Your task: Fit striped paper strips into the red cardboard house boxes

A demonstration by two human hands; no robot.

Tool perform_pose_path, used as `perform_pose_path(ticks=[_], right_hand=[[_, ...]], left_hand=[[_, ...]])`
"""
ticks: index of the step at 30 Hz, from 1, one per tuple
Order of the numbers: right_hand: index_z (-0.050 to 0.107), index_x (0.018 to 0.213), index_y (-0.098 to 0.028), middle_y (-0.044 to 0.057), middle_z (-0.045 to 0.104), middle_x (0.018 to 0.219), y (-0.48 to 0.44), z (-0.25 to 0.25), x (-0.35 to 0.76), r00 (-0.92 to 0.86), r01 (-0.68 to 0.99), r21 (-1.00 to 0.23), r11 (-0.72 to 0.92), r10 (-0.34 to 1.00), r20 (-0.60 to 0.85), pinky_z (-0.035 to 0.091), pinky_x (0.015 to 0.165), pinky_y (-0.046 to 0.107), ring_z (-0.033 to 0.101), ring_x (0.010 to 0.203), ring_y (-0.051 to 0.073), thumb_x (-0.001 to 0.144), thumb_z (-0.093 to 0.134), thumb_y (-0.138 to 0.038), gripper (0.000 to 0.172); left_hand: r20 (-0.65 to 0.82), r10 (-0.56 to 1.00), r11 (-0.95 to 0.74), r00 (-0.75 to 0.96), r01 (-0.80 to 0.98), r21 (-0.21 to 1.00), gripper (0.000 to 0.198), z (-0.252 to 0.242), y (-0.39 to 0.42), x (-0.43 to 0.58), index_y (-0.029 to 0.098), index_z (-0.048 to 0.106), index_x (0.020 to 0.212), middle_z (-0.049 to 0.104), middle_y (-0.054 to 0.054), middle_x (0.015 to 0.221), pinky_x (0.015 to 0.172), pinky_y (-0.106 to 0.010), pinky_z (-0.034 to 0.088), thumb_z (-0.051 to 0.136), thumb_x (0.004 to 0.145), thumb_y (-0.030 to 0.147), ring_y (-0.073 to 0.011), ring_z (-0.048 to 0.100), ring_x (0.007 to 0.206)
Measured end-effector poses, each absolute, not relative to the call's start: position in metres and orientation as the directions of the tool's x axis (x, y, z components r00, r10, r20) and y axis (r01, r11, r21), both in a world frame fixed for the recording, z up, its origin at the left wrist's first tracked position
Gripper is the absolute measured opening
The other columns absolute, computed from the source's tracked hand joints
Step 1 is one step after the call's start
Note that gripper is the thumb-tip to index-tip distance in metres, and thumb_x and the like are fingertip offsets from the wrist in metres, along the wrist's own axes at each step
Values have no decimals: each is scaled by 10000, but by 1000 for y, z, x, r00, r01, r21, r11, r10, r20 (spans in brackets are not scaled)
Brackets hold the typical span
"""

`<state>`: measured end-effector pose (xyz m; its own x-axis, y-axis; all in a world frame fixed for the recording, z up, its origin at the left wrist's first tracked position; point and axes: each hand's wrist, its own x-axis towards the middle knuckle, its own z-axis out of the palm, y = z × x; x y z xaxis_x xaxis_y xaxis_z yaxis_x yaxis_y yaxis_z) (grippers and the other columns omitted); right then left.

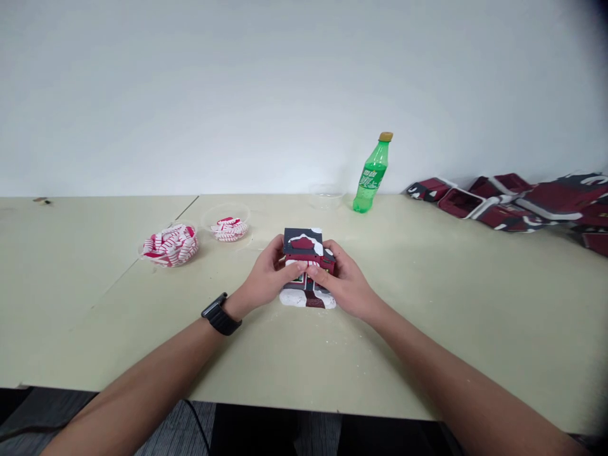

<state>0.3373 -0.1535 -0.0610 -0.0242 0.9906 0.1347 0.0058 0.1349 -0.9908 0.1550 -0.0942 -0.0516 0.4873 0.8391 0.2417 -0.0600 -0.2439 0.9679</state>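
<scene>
The small dark red, grey and white house-shaped box is half buried: the left hand and right hand cover its sides, most of the fingers are tucked out of sight, and both thumbs block the front. Can't really make out the tiny red and white striped bit at the thumb tips. Small print on the green plastic bottle is unreadable. That heap of dark red, grey and white hollow pieces is blurry and runs off the right edge. Tiny brownish thing far left, no clue. Both forearms get chopped at the bottom
</scene>
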Motion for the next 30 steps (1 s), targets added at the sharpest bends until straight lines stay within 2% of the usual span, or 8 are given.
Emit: perform_pose_path(ticks=[7,12,21,26,30], right_hand=[[600,1103,-256,24,736,982,-155,-55,340,-41,-11,-986,166,985,166,593,695,340,697,829,212,784,845,-600,529],[596,1160,-259,28,728,1018,-153,-54,346,-85,-13,-985,174,981,175,602,737,351,694,875,215,802,855,-547,527],[590,1133,-261,17,684,1002,-155,-51,351,-143,-26,-982,189,971,191,566,726,320,642,857,187,820,862,-550,506],[578,1169,-265,21,684,1012,-155,-50,349,-110,-18,-981,195,974,196,555,718,320,646,855,193,831,829,-616,548],[544,1213,-279,25,685,1075,-155,-53,347,-159,-71,-982,174,970,184,568,758,334,668,900,201,853,808,-607,554]], left_hand=[[237,827,-229,510,-80,970,552,-48,-96,154,181,647,1143,733,-102,1120,902,-351,558,881,776,522,-234,691,1002],[291,800,-294,524,-80,952,540,-46,-97,152,185,644,1196,717,-118,1176,933,-361,558,872,806,481,-247,681,1062],[327,793,-338,514,-75,938,508,-45,-103,154,187,608,1156,711,-92,1103,848,-335,563,851,828,488,-219,679,981],[361,817,-375,450,-61,925,514,-45,-104,158,183,607,1141,709,-88,1090,841,-332,572,800,855,564,-217,677,976],[336,825,-336,454,-83,938,575,-47,-102,159,185,610,1161,728,-95,1118,819,-333,579,762,853,646,-227,687,973]])
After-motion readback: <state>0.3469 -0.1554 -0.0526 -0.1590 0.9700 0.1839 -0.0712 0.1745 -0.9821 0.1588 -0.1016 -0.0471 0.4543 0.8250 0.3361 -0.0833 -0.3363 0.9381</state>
